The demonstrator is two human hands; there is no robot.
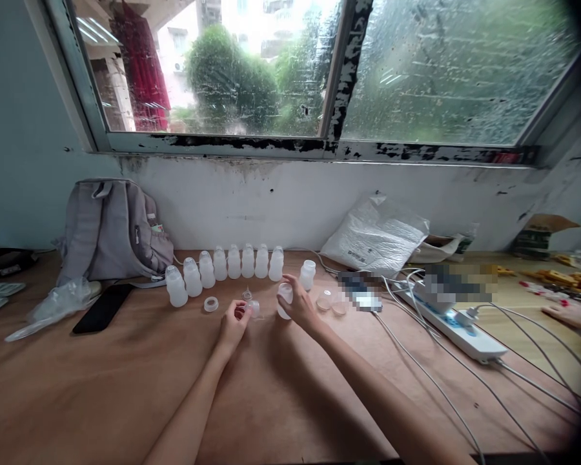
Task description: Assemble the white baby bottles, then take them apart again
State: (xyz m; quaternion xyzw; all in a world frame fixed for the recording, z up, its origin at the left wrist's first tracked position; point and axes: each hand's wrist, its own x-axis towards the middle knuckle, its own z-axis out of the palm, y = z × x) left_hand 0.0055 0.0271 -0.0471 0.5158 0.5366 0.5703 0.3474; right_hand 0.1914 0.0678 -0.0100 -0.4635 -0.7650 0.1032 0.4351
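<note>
Wooden desk point(101, 387) | left hand point(233, 324) pinching small clear cap point(254, 309) | right hand point(301, 309) gripping bottle point(284, 297)

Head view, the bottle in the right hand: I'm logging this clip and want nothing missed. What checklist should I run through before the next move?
1. Right hand has the small bottle: ok, the fingers wrap its side.
2. Bottle upright: ok. Whether it rests on the table: cannot tell.
3. Left hand has the small clear part: ok, pinched at the fingertips.
4. Part and bottle lined up: not ok, they sit side by side, apart.
5. Bottle mouth open or capped: cannot tell, too small and blurred.
6. Loose ring close by: ok, it lies flat just left of the left hand.
</note>
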